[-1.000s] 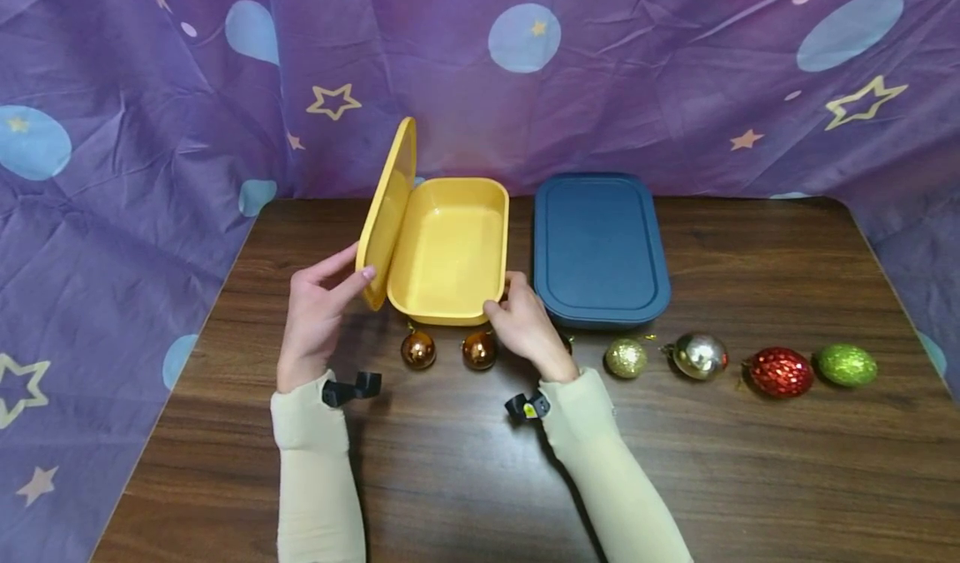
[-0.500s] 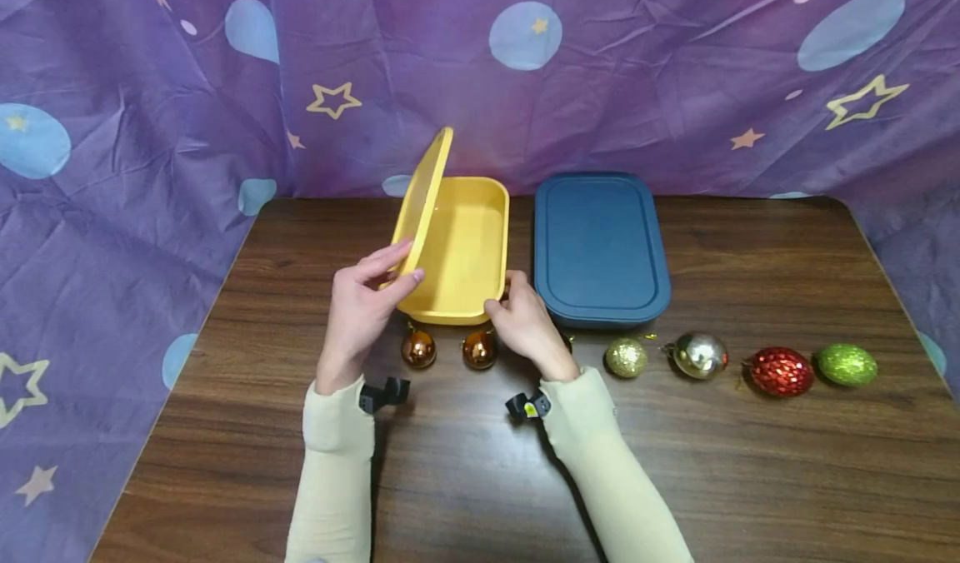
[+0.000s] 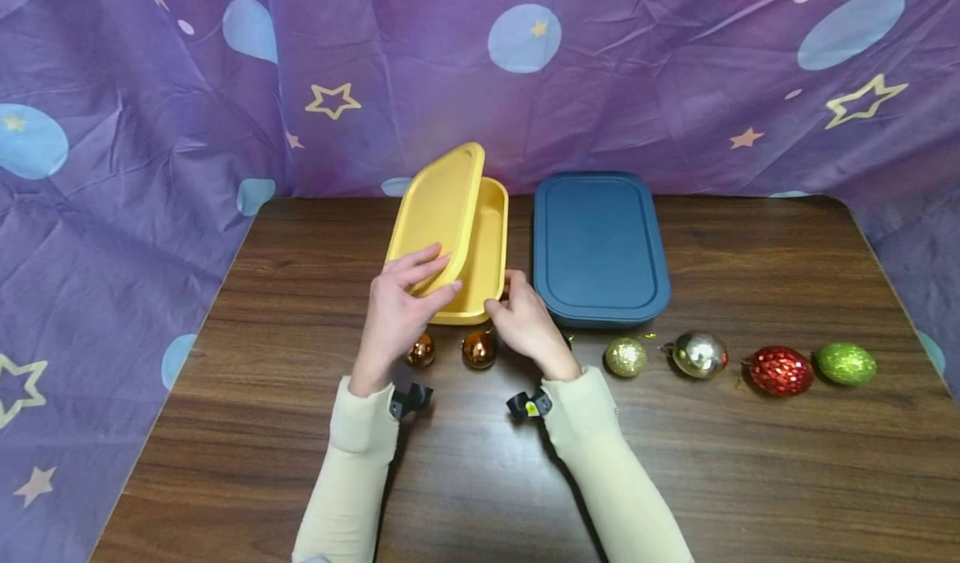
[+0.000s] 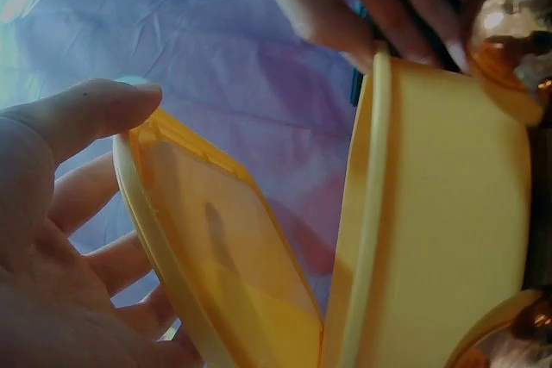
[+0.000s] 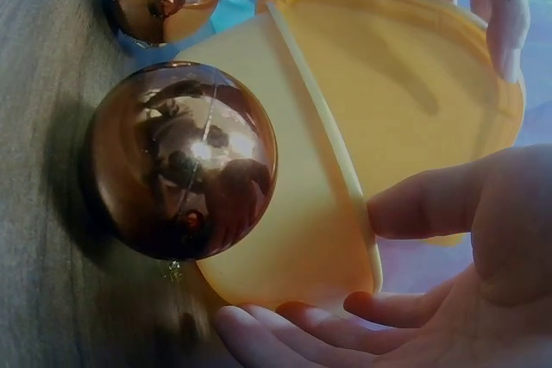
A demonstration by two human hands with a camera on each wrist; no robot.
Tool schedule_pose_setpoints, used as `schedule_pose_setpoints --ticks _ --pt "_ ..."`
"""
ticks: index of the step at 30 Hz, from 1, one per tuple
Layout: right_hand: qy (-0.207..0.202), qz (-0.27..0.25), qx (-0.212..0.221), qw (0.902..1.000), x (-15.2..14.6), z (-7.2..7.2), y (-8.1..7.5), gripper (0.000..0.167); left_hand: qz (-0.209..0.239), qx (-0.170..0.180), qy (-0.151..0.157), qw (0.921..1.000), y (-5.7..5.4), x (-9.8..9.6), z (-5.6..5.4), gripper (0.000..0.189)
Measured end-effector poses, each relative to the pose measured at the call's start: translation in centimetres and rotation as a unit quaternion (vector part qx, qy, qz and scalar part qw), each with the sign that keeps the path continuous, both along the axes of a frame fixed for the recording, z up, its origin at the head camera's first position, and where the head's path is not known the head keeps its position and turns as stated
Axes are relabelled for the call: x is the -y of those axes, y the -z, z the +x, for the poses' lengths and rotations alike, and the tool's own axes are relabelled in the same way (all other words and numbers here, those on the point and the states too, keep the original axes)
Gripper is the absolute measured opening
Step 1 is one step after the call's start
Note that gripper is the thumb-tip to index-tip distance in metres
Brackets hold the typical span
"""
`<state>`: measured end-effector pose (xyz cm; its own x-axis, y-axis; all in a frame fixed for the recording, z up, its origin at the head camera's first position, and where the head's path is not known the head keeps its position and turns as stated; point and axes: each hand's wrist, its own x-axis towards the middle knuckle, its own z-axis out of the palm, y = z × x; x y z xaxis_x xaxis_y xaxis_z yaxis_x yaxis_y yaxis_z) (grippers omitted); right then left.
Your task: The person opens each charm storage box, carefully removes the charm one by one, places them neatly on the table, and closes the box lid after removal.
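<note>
A yellow lunch box (image 3: 491, 246) stands on the table with its yellow lid (image 3: 437, 205) tilted over the left part of its opening. My left hand (image 3: 397, 309) grips the lid's near edge; in the left wrist view the thumb lies on the rim and the fingers spread behind the lid (image 4: 233, 247). At the box's near right corner, my right hand (image 3: 527, 321) pinches the wall, thumb at the rim and fingers along the outside. Two shiny copper baubles, one left (image 3: 422, 351) and one right (image 3: 478, 350), lie just in front of the box.
A lidded blue box (image 3: 600, 246) stands right of the yellow one. Along the table to the right lie a gold glitter ball (image 3: 626, 357), a silver ornament (image 3: 700, 356), a red ornament (image 3: 781, 371) and a green ornament (image 3: 846, 364). A purple patterned cloth (image 3: 637, 113) hangs behind.
My left hand has carried the lid rightward, tipping it from near upright to a slant above the box. The right hand has kept its place on the corner.
</note>
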<state>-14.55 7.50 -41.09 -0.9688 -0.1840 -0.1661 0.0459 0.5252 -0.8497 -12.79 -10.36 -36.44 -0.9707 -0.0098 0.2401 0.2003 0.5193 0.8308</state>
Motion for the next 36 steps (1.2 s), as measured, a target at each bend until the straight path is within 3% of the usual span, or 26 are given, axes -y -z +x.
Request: schedule_pose_setpoints --ticks 14,28,36 --pt "-0.014 -0.001 0.007 0.9999 -0.3 -0.1 0.0 0.053 -0.042 -0.013 0.011 0.999 0.8 -1.6 0.1 0.036" --pt "-0.028 0.02 -0.019 0.9992 -0.6 -0.1 0.0 0.05 -0.076 -0.019 0.011 0.9969 2.0 -2.9 0.1 0.037" --pt "-0.02 0.037 -0.03 0.9987 -0.8 -0.1 -0.2 0.042 -0.086 -0.002 0.012 0.9962 2.4 -3.7 0.2 0.037"
